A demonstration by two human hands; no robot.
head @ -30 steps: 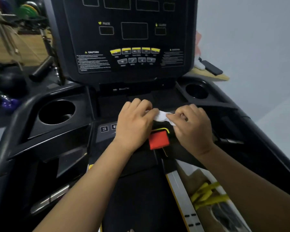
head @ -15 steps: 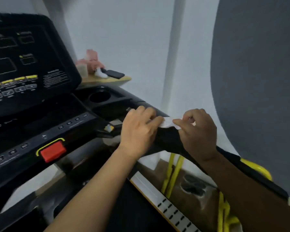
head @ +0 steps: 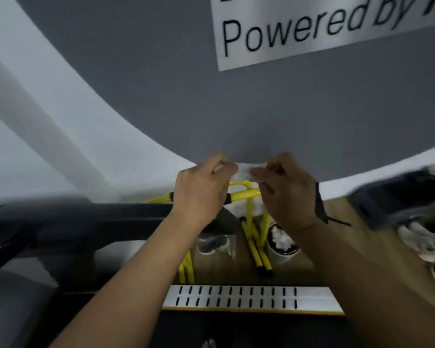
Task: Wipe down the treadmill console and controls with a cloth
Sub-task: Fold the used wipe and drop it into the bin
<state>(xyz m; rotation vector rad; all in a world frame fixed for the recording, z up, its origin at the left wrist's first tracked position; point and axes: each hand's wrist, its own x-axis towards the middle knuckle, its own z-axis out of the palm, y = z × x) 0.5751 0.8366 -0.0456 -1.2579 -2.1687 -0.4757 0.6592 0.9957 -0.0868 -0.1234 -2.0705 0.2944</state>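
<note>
Cloth [head: 242, 170], pinched taut between curled fingertips of left hand [head: 201, 194] and right hand [head: 286, 197], now carried right, beyond the black handrail [head: 86, 217]; console no longer in view, wiping seemingly paused for refolding.

Dim, flat light; motion blur smears left hand [head: 201, 194], right hand [head: 288, 197], cloth [head: 244, 170] and rail [head: 98, 217]; wide-angle bend curves the wall [head: 161, 84]
</note>
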